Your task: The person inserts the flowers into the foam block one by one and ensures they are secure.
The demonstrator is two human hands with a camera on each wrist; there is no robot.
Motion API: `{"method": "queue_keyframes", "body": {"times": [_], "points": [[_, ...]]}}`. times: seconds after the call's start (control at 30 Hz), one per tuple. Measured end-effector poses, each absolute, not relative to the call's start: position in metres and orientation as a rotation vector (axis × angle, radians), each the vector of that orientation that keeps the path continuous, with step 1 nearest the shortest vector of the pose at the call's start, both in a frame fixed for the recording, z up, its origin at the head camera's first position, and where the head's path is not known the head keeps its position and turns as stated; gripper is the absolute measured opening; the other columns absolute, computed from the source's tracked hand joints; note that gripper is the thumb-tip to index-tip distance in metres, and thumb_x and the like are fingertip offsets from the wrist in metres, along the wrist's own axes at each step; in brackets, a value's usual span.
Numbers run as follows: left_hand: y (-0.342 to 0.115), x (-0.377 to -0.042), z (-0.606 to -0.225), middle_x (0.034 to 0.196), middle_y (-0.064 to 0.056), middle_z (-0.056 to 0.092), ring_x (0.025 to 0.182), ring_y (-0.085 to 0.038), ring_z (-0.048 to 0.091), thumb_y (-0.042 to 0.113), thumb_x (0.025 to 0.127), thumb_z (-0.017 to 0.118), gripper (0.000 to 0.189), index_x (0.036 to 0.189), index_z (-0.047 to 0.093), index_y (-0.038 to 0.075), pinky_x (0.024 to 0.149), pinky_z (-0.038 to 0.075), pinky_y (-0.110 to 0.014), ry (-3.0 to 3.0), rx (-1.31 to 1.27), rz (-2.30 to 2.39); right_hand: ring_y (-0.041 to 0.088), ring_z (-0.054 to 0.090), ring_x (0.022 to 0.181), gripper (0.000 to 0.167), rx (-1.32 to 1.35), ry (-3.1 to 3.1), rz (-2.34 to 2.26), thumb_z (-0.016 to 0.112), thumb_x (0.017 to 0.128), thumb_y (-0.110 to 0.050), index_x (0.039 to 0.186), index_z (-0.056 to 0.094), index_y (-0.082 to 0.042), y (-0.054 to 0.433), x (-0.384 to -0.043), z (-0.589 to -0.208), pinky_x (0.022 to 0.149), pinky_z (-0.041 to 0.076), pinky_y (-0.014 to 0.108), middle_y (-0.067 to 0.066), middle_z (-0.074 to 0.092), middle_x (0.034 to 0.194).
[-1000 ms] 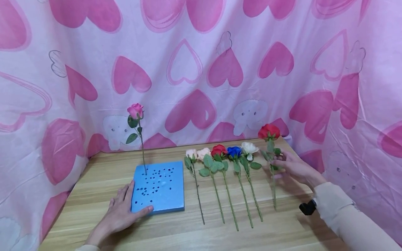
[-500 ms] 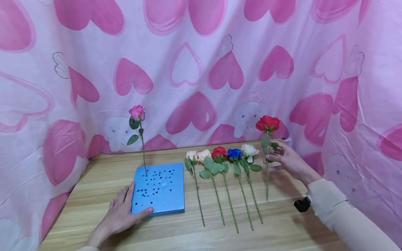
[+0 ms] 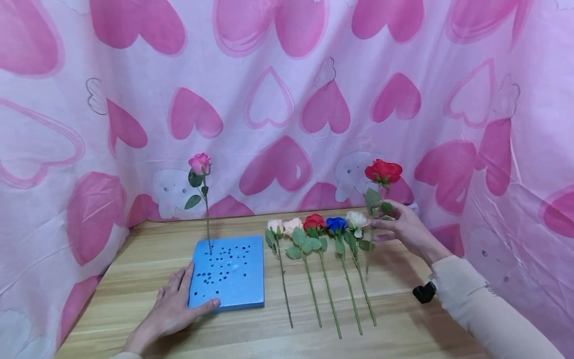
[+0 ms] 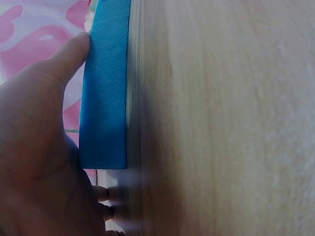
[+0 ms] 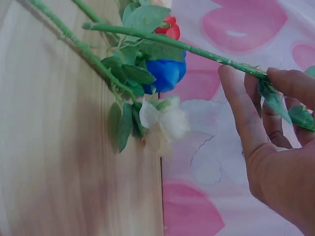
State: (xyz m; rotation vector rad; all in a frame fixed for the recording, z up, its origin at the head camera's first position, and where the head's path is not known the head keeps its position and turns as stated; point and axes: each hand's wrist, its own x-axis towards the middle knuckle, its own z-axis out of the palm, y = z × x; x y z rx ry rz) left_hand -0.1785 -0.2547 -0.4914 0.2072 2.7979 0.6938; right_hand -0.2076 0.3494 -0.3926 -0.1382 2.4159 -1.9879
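The left hand (image 3: 172, 306) lies spread and fairly flat against a blue block (image 3: 248, 291), its thumb laid over the near edge and its fingers loosely extended along the block's left side; in the left wrist view the other fingers are partly hidden behind the block. The right hand (image 3: 405, 229) pinches the stem of a tall red flower (image 3: 383, 171) between thumb and fingertips, holding it upright above the right part of the surface (image 3: 148, 259). The block is a flat, square slab, matte with a fine grain on its side, and its top is dotted with small dark holes. A pink flower (image 3: 200, 164) stands in a hole near its far left corner. To the right of the block, a pale flower (image 3: 275, 227), a peach flower (image 3: 293, 227), a short red flower (image 3: 314, 222), a blue flower (image 3: 336, 224) and a white flower (image 3: 357, 222) lie side by side, with layered petals, green leaves and thin stems. The surface has streaky wood grain; behind hangs creased cloth (image 3: 273, 25) printed with pink hearts. The held flower's bloom is mostly cut off in the right wrist view, and its lower stem is faint from the head. A black object (image 3: 423, 292) under the right wrist is hard to identify.
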Motion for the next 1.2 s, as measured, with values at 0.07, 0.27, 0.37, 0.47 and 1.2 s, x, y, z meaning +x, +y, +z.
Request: {"method": "queue_keyframes", "body": {"times": [0.07, 0.27, 0.37, 0.47, 1.2], "points": [[-0.256, -0.178, -0.493, 0.176, -0.044, 0.003, 0.161, -0.069, -0.003, 0.084, 0.092, 0.069, 0.140, 0.177, -0.006, 0.001, 0.123, -0.003, -0.087, 2.795, 0.203, 0.692, 0.024, 0.078, 0.108, 0.055, -0.150, 2.413, -1.990, 0.076, 0.105, -0.005, 0.153, 0.049, -0.001, 0.344, -0.210, -0.393, 0.086, 0.067, 0.058, 0.022, 0.058, 0.134], [-0.258, -0.176, -0.495, 0.176, -0.044, 0.004, 0.161, -0.069, -0.001, 0.085, 0.092, 0.069, 0.141, 0.177, -0.005, 0.001, 0.123, -0.002, -0.087, 2.796, 0.190, 0.683, 0.034, 0.078, 0.115, 0.058, -0.109, 2.436, -1.900, 0.080, 0.105, -0.014, 0.156, 0.053, -0.008, 0.323, -0.219, -0.390, 0.093, 0.066, 0.059, 0.030, 0.059, 0.143], [-0.260, -0.176, -0.494, 0.176, -0.044, 0.004, 0.161, -0.069, 0.000, 0.085, 0.092, 0.069, 0.140, 0.177, -0.005, 0.000, 0.123, -0.002, -0.088, 2.797, 0.187, 0.681, 0.031, 0.079, 0.113, 0.055, -0.130, 2.413, -1.931, 0.078, 0.106, -0.011, 0.155, 0.055, -0.005, 0.308, -0.228, -0.388, 0.094, 0.065, 0.059, 0.028, 0.061, 0.137], [-0.260, -0.176, -0.492, 0.176, -0.044, 0.004, 0.161, -0.069, -0.001, 0.084, 0.092, 0.069, 0.140, 0.177, -0.004, 0.000, 0.123, -0.002, -0.088, 2.798, 0.186, 0.693, 0.029, 0.077, 0.111, 0.048, -0.213, 2.346, -2.006, 0.073, 0.107, -0.003, 0.152, 0.055, 0.004, 0.291, -0.237, -0.386, 0.093, 0.066, 0.057, 0.023, 0.062, 0.126], [-0.255, -0.175, -0.493, 0.178, -0.040, 0.007, 0.163, -0.066, 0.003, 0.082, 0.091, 0.072, 0.139, 0.178, 0.000, 0.002, 0.124, -0.001, -0.087, 2.819, 0.220, 0.753, 0.035, 0.077, 0.108, 0.032, -0.424, 2.167, -2.046, 0.075, 0.105, 0.000, 0.134, 0.063, 0.000, 0.176, -0.274, -0.374, 0.092, 0.067, 0.058, 0.024, 0.067, 0.126]]}}
